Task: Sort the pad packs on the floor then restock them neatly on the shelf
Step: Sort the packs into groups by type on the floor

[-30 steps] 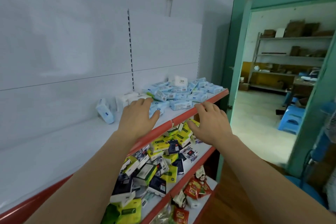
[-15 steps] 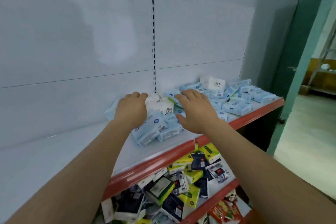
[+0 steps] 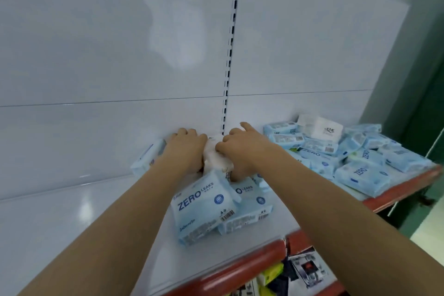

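Restocking step in hand, judging by the layout: both hands reached to the back of the white shelf [image 3: 72, 218], closing in on a white pack [image 3: 216, 158] wedged between them, close to the slotted upright [image 3: 228, 74] of the back panel. Left hand [image 3: 186, 145] laid along the pack's left side, fingers curled over its far end, so gripping it as far as can be seen. Right hand [image 3: 236, 145] bearing on the pack's right side, thumb and lower fingers bent round it, forefinger stuck out toward the back panel. Two blue packs [image 3: 204, 209] marked ZERO lying just in front of the wrists, one overlapping the other, both askew. Another blue pack [image 3: 147, 157] on edge to the left, against the back panel. Loose heap of blue packs [image 3: 355, 154] to the right (one white one on top), tumbled, not lined up. Red shelf edge [image 3: 240, 269] in front, mixed goods on the lower shelf [image 3: 305, 269].

Next, probably: squaring the white pack upright against the back panel, then drawing the skewed blue ones into a row beside it. Calls for an even squeeze from both sides, soft wrapping likely to buckle or slip. Floor and anything lying there out of sight.
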Available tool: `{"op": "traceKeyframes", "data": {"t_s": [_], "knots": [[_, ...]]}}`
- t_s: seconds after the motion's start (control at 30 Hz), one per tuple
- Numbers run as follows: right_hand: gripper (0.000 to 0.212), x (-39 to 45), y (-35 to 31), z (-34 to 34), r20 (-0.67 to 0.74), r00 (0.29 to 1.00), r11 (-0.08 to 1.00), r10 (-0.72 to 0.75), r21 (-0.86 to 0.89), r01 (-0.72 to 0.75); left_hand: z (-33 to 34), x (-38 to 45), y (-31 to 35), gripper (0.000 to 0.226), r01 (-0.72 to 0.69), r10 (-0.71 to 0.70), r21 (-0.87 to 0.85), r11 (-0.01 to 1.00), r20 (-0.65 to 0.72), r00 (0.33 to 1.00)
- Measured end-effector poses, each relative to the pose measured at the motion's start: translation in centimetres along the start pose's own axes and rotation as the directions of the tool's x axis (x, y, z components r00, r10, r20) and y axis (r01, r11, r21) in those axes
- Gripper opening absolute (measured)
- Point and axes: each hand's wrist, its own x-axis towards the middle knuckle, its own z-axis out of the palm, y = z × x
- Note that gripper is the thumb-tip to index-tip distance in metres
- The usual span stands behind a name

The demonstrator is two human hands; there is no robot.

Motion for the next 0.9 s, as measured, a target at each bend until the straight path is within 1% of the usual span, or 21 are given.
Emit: {"op": "traceKeyframes", "data": {"t_s": [0.07, 0.17, 0.23, 0.33, 0.4, 0.43, 0.5, 0.57, 0.63, 0.67, 0.77, 0.9], "knots": [[0.055, 0.7, 0.4, 0.1, 0.011, 1.0, 1.0, -0.021, 0.005, 0.021, 0.0, 0.8, -0.2, 0.065, 0.019, -0.019, 0.024, 1.0, 0.007, 1.0], [0.06, 1.2, 1.0, 0.3, 0.006, 0.998, 0.997, -0.058, 0.051, 0.057, 0.0, 1.2, -0.3, 0.062, 0.02, -0.022, 0.037, 0.999, 0.036, 0.999], [0.062, 1.4, 1.3, 0.4, -0.02, 0.995, 0.993, -0.093, 0.073, 0.094, -0.4, 1.0, -0.1, 0.06, 0.027, -0.027, 0.008, 1.0, 0.043, 0.999], [0.058, 1.3, 2.4, -0.2, -0.093, 0.987, 0.983, -0.129, 0.12, 0.14, -2.3, 0.5, 0.0, 0.047, 0.078, -0.075, -0.051, 0.996, 0.063, 0.995], [0.061, 0.6, 3.6, -1.3, -0.15, 0.98, 0.965, -0.131, 0.208, 0.161, -3.9, 0.1, -0.4, 0.04, 0.126, -0.123, -0.146, 0.981, 0.03, 0.992], [0.065, 0.2, 4.3, -1.9, -0.171, 0.977, 0.947, -0.127, 0.271, 0.171, -4.7, -0.2, -0.7, 0.041, 0.149, -0.15, -0.204, 0.968, 0.007, 0.989], [0.074, -0.6, 5.6, -2.8, -0.212, 0.97, 0.887, -0.118, 0.417, 0.199, -5.8, -1.2, -1.4, 0.049, 0.194, -0.216, -0.328, 0.924, -0.032, 0.976], [0.08, -1.1, 6.4, -3.6, -0.269, 0.957, 0.821, -0.108, 0.519, 0.238, -6.8, -2.7, -2.1, 0.067, 0.228, -0.286, -0.43, 0.874, -0.075, 0.955], [0.082, -1.2, 6.5, -4.3, -0.337, 0.935, 0.801, -0.109, 0.527, 0.283, -7.6, -4.4, -2.8, 0.079, 0.252, -0.347, -0.498, 0.83, -0.108, 0.932], [0.082, -1.0, 6.4, -4.5, -0.371, 0.922, 0.803, -0.108, 0.515, 0.301, -7.8, -5.3, -3.3, 0.08, 0.272, -0.376, -0.514, 0.813, -0.108, 0.92], [0.083, -0.6, 5.2, -5.2, -0.458, 0.884, 0.808, -0.094, 0.483, 0.337, -8.2, -8.6, -4.9, 0.07, 0.362, -0.462, -0.496, 0.79, -0.092, 0.882], [0.089, -0.1, 1.9, -7.5, -0.547, 0.832, 0.788, -0.095, 0.469, 0.399, -9.0, -14.7, -6.4, 0.063, 0.45, -0.567, -0.513, 0.731, -0.09, 0.819]]}}
